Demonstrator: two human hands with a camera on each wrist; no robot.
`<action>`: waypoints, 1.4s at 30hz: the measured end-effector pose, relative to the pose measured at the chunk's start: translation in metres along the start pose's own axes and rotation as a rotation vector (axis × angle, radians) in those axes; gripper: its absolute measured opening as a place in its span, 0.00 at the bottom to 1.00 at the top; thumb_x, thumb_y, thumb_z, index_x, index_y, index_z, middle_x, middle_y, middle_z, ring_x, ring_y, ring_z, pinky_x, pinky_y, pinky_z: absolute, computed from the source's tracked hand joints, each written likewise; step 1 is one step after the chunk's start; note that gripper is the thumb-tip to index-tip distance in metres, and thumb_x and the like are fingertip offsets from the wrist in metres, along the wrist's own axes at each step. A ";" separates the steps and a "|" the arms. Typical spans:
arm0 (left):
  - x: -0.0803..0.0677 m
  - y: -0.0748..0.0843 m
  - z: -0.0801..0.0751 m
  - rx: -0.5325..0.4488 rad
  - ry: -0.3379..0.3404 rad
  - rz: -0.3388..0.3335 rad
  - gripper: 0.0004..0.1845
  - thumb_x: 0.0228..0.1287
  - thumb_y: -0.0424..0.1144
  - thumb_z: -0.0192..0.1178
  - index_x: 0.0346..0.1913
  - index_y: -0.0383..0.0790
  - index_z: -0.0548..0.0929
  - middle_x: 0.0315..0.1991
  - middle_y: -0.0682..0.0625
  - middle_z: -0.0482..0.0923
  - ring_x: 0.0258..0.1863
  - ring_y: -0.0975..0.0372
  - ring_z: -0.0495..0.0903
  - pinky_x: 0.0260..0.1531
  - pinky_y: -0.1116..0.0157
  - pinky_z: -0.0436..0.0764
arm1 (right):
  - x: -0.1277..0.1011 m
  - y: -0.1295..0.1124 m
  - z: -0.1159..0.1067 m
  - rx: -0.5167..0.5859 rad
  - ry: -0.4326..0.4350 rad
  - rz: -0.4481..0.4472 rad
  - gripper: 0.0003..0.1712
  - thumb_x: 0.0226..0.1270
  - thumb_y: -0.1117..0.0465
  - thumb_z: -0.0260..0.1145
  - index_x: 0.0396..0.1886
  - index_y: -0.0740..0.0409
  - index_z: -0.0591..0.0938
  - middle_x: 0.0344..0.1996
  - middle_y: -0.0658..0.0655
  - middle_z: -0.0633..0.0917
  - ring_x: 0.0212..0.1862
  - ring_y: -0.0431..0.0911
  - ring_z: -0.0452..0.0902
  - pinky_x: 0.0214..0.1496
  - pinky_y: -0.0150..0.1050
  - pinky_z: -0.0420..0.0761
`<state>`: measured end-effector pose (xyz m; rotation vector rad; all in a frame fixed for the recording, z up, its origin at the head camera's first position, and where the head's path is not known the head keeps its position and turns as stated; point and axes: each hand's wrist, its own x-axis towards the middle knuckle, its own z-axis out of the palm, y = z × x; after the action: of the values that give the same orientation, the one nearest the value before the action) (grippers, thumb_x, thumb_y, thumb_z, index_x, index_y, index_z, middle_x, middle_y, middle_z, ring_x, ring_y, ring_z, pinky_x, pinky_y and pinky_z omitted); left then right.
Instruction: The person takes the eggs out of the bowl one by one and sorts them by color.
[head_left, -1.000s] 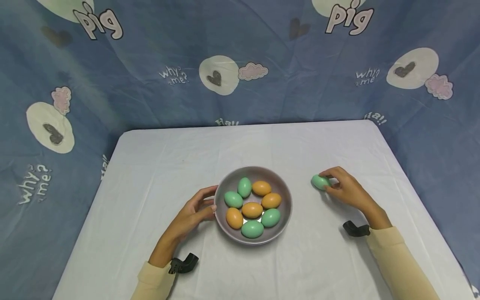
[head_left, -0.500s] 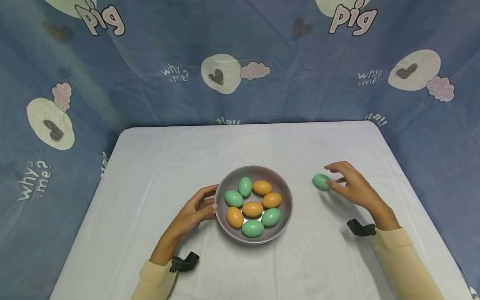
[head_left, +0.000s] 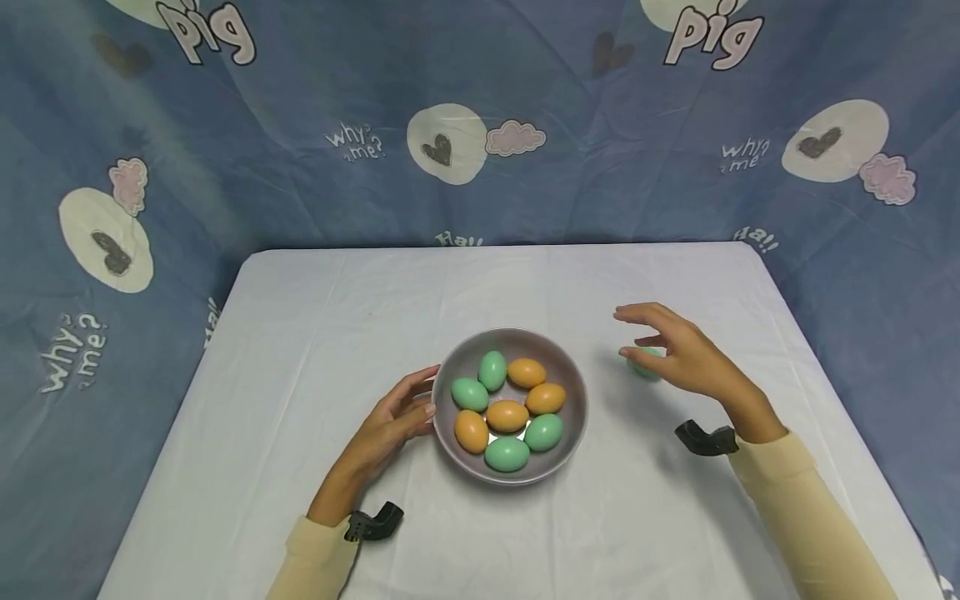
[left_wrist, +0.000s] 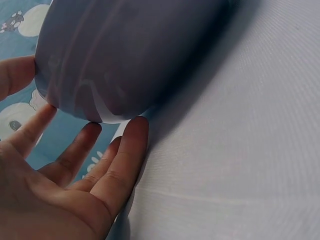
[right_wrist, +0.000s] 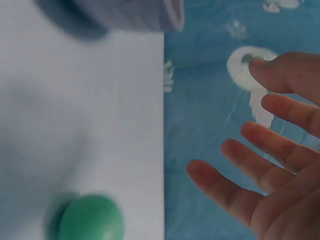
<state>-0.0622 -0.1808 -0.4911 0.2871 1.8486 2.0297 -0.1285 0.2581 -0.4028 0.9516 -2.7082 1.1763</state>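
1. Bowl: one, grey and round, [head_left: 450,467] sitting on the white-covered counter [head_left: 352,308] near its middle.
2. Eggs in the bowl: eight. Four are orange eggs [head_left: 507,416] and four are green eggs [head_left: 507,454], all lying on their sides in one layer.
3. Eggs outside the bowl: one, a lone green egg [right_wrist: 91,220] on the counter, to the right of the bowl and well apart from it. Total count nine: five green, four orange.
4. Your left hand [head_left: 386,429]: at the bowl's left side, thumb and fingers spread apart, fingertips touching the outer wall.
5. Your right hand [head_left: 678,354]: holding nothing, thumb and fingers apart. It hangs over the lone egg, partly hiding it from the head view; the wrist view shows a gap between them.
6. Black wrist mounts [head_left: 378,522]: two, one per arm. Tan sleeves [head_left: 802,500]: two.
7. Backdrop: one blue printed cloth [head_left: 300,192] behind the counter.
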 end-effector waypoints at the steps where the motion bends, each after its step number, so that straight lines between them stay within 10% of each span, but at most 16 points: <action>1: 0.000 0.000 0.000 -0.003 -0.002 0.002 0.33 0.73 0.35 0.57 0.77 0.45 0.60 0.71 0.33 0.62 0.62 0.56 0.76 0.52 0.59 0.85 | 0.004 -0.004 0.001 0.013 -0.011 -0.003 0.30 0.60 0.70 0.73 0.63 0.61 0.76 0.62 0.60 0.77 0.63 0.42 0.75 0.51 0.47 0.86; 19: -0.001 -0.005 0.002 -0.029 -0.005 0.012 0.32 0.74 0.37 0.56 0.77 0.44 0.60 0.72 0.34 0.60 0.63 0.55 0.75 0.55 0.60 0.84 | 0.059 -0.053 0.044 0.143 -0.264 -0.147 0.29 0.65 0.64 0.71 0.65 0.59 0.75 0.63 0.61 0.77 0.64 0.57 0.74 0.52 0.49 0.86; 29: -0.002 -0.003 0.003 -0.033 0.000 0.016 0.31 0.74 0.37 0.55 0.77 0.45 0.60 0.71 0.34 0.61 0.62 0.56 0.76 0.54 0.60 0.84 | 0.082 -0.066 0.067 0.137 -0.361 -0.167 0.29 0.66 0.58 0.71 0.66 0.54 0.76 0.63 0.54 0.77 0.64 0.50 0.74 0.65 0.50 0.78; 42: -0.004 -0.001 0.003 -0.033 0.016 -0.005 0.31 0.74 0.37 0.56 0.76 0.46 0.62 0.71 0.35 0.62 0.60 0.58 0.77 0.54 0.60 0.84 | 0.098 -0.074 0.097 0.188 -0.496 -0.153 0.29 0.67 0.59 0.70 0.65 0.61 0.75 0.63 0.58 0.76 0.63 0.56 0.76 0.56 0.46 0.85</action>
<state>-0.0571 -0.1796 -0.4913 0.2579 1.8217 2.0631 -0.1484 0.1033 -0.3977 1.6415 -2.8328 1.3291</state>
